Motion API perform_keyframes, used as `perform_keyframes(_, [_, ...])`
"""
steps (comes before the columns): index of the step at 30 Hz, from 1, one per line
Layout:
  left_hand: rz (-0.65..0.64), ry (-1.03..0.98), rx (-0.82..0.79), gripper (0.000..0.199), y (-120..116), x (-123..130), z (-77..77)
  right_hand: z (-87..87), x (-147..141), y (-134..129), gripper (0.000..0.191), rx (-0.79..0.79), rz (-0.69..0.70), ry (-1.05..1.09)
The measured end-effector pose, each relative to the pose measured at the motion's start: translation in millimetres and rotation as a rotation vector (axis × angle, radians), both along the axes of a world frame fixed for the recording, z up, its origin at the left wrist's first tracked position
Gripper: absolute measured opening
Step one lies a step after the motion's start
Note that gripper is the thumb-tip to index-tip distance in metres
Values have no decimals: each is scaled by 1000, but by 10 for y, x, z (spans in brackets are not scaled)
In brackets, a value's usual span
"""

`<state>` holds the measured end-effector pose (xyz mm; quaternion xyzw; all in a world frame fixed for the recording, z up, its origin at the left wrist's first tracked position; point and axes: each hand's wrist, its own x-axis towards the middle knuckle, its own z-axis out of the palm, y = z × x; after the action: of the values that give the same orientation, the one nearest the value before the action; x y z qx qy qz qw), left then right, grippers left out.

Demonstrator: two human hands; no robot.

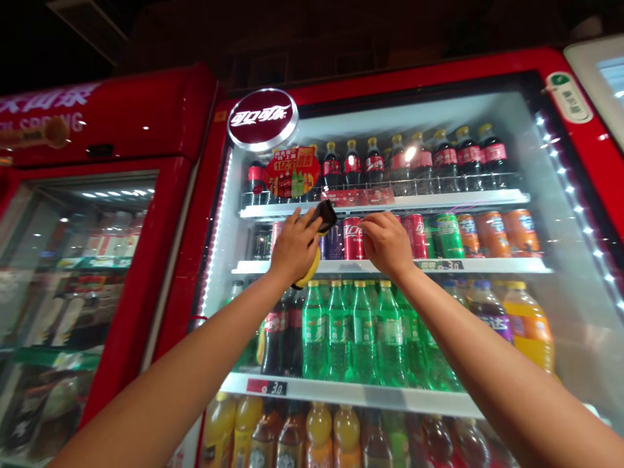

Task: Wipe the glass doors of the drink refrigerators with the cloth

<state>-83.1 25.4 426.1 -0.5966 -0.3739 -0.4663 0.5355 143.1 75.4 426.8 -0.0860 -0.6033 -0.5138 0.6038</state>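
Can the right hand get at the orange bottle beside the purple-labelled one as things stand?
Probably not. The red sticker, hanging ahead of the upper bottles, suggests a closed glass door between the right hand and the orange bottle.

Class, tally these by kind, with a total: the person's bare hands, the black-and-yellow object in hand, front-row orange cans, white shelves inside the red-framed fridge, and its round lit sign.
Hands, left and right: 2
Black-and-yellow object: 1
Orange cans: 3
White shelves: 3
Round lit sign: 1
Total: 10
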Motion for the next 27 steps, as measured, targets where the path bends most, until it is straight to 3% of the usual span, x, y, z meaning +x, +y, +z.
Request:
perform_keyframes(4, [38,-329,63,48,-41,-58,379,-4,-19,-9,29,-9,6,5])
perform_keyframes(7, [37,-315,72,48,-16,195,560,-12,-21,-30,27,-1,2,16])
perform_keyframes(9, [29,-164,56,47,27,392,485,-11,-4,-37,25,-10,9,41])
perform_keyframes(11, [28,14,33,46,71,530,305,-4,28,-28,24,-30,32,106])
perform_keyframes(13, [31,148,9,45,99,577,136,5,67,1,23,-55,71,193])
perform_keyframes(15, [34,197,-8,45,100,519,76,14,100,39,21,-78,112,254])
perform_keyframes(18, [38,108,-8,46,60,260,189,15,130,85,19,-95,128,271])
perform_keyframes(21, [33,-111,27,45,10,-66,268,2,133,87,18,-98,89,258])
perform_keyframes(24, [50,-278,59,47,-5,-216,97,-14,102,54,18,-86,39,241])
perform_keyframes(27, [86,-214,41,48,12,-91,-156,-29,51,12,22,-55,-9,149])
